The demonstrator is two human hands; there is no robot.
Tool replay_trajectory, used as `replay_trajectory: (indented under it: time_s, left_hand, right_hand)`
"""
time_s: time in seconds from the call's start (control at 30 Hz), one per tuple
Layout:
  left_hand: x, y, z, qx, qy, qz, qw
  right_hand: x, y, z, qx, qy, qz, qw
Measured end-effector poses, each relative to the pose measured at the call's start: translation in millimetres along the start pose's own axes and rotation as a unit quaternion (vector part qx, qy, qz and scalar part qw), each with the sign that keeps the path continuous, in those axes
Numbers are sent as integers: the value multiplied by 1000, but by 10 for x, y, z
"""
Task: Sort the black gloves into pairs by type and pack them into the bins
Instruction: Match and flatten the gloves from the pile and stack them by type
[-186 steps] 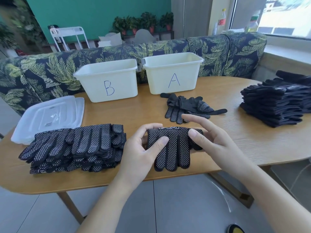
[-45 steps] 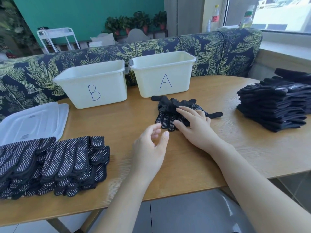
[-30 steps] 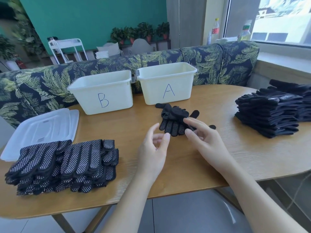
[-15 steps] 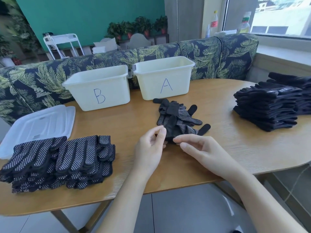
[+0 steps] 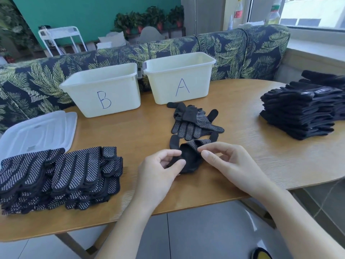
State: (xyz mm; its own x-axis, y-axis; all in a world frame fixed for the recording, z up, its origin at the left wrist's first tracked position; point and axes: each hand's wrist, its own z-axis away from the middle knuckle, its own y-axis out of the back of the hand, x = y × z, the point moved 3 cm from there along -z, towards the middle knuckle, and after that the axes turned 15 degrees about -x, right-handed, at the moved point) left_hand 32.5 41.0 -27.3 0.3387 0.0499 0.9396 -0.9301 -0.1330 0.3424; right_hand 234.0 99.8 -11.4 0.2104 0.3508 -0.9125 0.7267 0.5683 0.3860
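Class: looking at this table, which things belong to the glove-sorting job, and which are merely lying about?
Belongs to the job:
dotted glove pinched by left hand and right hand
loose gloves
dotted stack
plain stack
bin A
bin B

Lying about:
lids
sofa
bottles

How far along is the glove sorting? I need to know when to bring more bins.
Early, it seems. Done: one bundled dotted pair lies before bin A, not visibly packed. In hand: the left hand and right hand pinch the cuff of another dotted glove. Left: the dotted stack and the plain stack. No gloves show in either bin, including bin B, though their floors are hidden.
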Motion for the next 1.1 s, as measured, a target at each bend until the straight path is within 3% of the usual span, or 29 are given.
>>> replay_trajectory:
  time_s: [0.23,0.53,0.67,0.83,1.1]
  left_hand:
    - [98,-2,429,60,2,-116,991]
    - [161,96,483,35,-24,-179,983]
    - [141,147,400,48,-82,-214,972]
    - [153,47,278,2,-143,-265,954]
    - [128,-33,106,-61,-83,-330,938]
  right_hand:
    - [-49,-110,65,-28,4,74,997]
    - [-95,-197,87,-53,65,129,988]
    - [-39,-232,58,-67,69,183,979]
    - [9,-274,70,-55,87,238,966]
    - [45,-245,36,-34,40,279,959]
